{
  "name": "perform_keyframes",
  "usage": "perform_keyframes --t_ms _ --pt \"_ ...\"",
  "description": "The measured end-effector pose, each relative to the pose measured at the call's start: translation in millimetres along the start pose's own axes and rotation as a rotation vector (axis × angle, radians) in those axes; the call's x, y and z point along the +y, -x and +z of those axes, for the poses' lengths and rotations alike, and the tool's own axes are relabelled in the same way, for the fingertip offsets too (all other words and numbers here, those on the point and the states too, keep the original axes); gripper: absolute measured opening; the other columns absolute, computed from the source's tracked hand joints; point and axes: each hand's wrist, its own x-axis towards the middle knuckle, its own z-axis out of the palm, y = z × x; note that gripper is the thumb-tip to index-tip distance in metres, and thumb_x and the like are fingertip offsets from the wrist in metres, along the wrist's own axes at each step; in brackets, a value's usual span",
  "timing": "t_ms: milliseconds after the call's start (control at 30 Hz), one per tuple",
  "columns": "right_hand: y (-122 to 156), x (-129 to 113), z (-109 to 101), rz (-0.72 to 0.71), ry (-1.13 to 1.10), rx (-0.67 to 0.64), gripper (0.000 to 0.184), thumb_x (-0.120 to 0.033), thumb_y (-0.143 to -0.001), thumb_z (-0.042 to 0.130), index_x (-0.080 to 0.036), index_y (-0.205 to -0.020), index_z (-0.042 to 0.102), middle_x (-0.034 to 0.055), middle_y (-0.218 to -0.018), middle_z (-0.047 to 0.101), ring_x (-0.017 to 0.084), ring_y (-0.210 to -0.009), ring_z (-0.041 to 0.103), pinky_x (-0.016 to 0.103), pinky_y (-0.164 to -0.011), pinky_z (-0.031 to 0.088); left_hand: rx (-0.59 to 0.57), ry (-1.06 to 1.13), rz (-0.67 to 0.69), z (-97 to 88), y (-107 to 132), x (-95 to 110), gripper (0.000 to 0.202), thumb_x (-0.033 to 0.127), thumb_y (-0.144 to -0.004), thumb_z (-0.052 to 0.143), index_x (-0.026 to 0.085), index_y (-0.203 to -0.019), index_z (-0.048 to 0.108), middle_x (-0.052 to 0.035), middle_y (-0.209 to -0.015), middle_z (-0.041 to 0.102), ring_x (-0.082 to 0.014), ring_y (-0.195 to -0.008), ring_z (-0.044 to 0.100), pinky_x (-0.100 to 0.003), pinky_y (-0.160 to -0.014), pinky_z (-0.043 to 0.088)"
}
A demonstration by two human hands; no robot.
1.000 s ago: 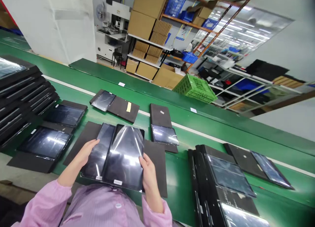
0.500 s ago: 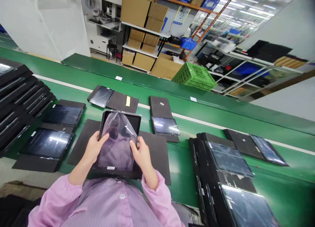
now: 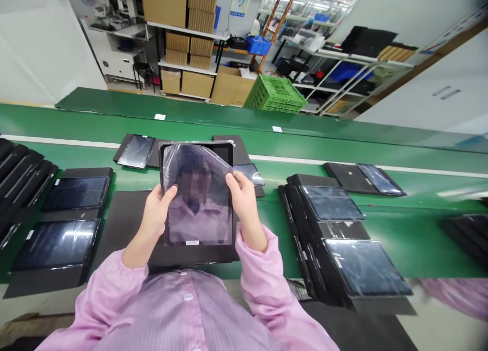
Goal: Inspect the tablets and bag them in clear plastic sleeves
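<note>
Upright before me, tilted back, is a tablet (image 3: 200,224) with a clear film (image 3: 179,160) over its dark, reflective screen. The film's top right part runs slantwise and stands off the glass, leaving a bare dark corner. My left hand (image 3: 157,213) is closed on the tablet's left edge, thumb on the front. On the right edge my right hand (image 3: 245,201) is closed too, its thumb at the film's border; whether it pinches the film cannot be made out. A small white label (image 3: 192,243) sits at the screen's bottom. Beneath lies a black foam board (image 3: 122,224), partly hidden.
Green conveyor (image 3: 267,229) runs across. Two tablets (image 3: 57,244) on black boards lie at left, beside a black stack (image 3: 23,173). Another stack (image 3: 301,229) with tablets on top stands at right. Behind are a green crate (image 3: 274,94) and shelves. A pink sleeve (image 3: 461,292) shows far right.
My hands have raised the tablet off the board, a little to the right, and it stands more upright. My view has turned right. A pink sleeve has come into view at right.
</note>
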Motion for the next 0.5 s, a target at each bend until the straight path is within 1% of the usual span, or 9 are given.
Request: perform_keyframes --t_ms 67,133,233,300,367,400,433,500 --pt "0 -2 2 -0.035 -0.024 0.071 0.045 -0.062 -0.086 0.05 -0.02 -0.07 0.048 -0.0008 -0.065 0.044 0.013 -0.063 0.041 0.026 -0.059 0.038 -0.047 -0.022 0.02 2.9 0 -2 0.049 0.049 -0.068 0.082 0.014 -0.098 0.066 -0.0061 -0.096 0.072 -0.0179 -0.086 0.064 -0.028 -0.079 0.049" --pt "4 1 7 -0.068 -0.029 0.171 0.046 -0.062 -0.088 0.047 -0.02 -0.07 0.048 -0.0005 -0.065 0.044 0.014 -0.064 0.041 0.026 -0.061 0.04 -0.083 -0.06 0.063 3.1 -3 -7 0.045 0.047 -0.067 0.081 0.015 -0.094 0.064 -0.0051 -0.092 0.071 -0.0183 -0.084 0.063 -0.028 -0.078 0.049" --pt "20 16 16 -0.127 -0.045 0.297 0.048 -0.065 -0.087 0.048 -0.019 -0.074 0.052 0.0003 -0.064 0.047 0.015 -0.062 0.045 0.027 -0.061 0.042 -0.075 -0.134 0.139 -2.8 -12 -21 0.041 0.048 -0.064 0.08 0.019 -0.086 0.062 -0.0035 -0.082 0.066 -0.0207 -0.083 0.061 -0.03 -0.077 0.049" --pt "34 31 20 -0.177 -0.072 0.338 0.051 -0.07 -0.085 0.048 -0.02 -0.073 0.052 0.0 -0.06 0.046 0.014 -0.055 0.043 0.028 -0.055 0.04 -0.053 -0.172 0.176 -9.9 -19 -31 0.044 0.057 -0.057 0.078 0.02 -0.074 0.059 -0.0032 -0.071 0.059 -0.0219 -0.075 0.058 -0.033 -0.073 0.048" --pt "47 41 21 -0.215 -0.096 0.322 0.055 -0.075 -0.082 0.05 -0.021 -0.071 0.052 -0.0004 -0.055 0.046 0.013 -0.049 0.041 0.028 -0.049 0.038 -0.038 -0.187 0.193 -17.8 -23 -39 0.051 0.068 -0.05 0.073 0.022 -0.062 0.054 -0.0038 -0.062 0.052 -0.0218 -0.067 0.052 -0.036 -0.068 0.046" --pt "53 43 20 -0.229 -0.097 0.292 0.055 -0.075 -0.08 0.053 -0.021 -0.07 0.053 0.0002 -0.055 0.048 0.014 -0.048 0.043 0.028 -0.048 0.039 -0.036 -0.19 0.197 -21.2 -23 -41 0.053 0.071 -0.048 0.071 0.022 -0.059 0.053 -0.0045 -0.061 0.051 -0.0217 -0.065 0.051 -0.037 -0.067 0.046" --pt "57 43 17 -0.25 -0.088 0.239 0.054 -0.074 -0.079 0.057 -0.021 -0.071 0.055 0.0016 -0.057 0.053 0.015 -0.049 0.047 0.029 -0.049 0.041 -0.039 -0.191 0.205 -23.6 -21 -42 0.054 0.073 -0.049 0.069 0.022 -0.059 0.054 -0.0055 -0.062 0.052 -0.0222 -0.066 0.05 -0.038 -0.067 0.046" --pt "65 36 13 -0.334 -0.064 0.102 0.044 -0.064 -0.079 0.065 -0.021 -0.077 0.06 0.0051 -0.068 0.064 0.018 -0.057 0.059 0.03 -0.054 0.048 -0.035 -0.189 0.281 -23.6 -12 -38 0.051 0.069 -0.056 0.066 0.02 -0.07 0.061 -0.0076 -0.073 0.058 -0.024 -0.072 0.053 -0.038 -0.071 0.047"
